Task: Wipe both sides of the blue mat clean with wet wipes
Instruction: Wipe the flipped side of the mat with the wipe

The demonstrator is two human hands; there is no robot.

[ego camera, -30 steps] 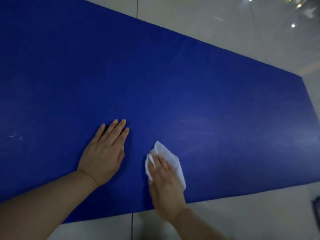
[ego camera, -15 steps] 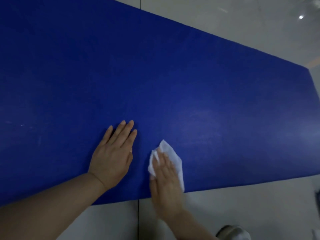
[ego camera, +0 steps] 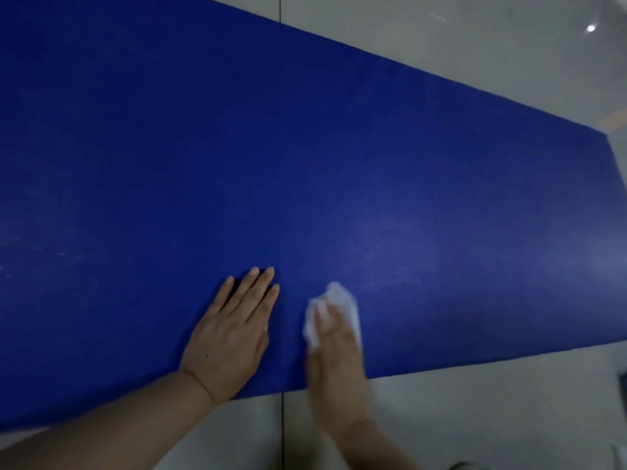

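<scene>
presently the blue mat [ego camera: 305, 147] is spread flat on a pale tiled floor [ego camera: 475, 418], one face up, so that face can be wiped in full. the left hand [ego camera: 230, 337] is laid palm down near the near edge, fingers straight and together; judged to pin the mat against sliding. the wet wipe [ego camera: 339, 300] is pressed onto the mat just beside it under the flat, blurred right hand [ego camera: 334, 354]. faint pale specks [ego camera: 61, 254] are noted further left. the underside is judged not yet wiped.
</scene>
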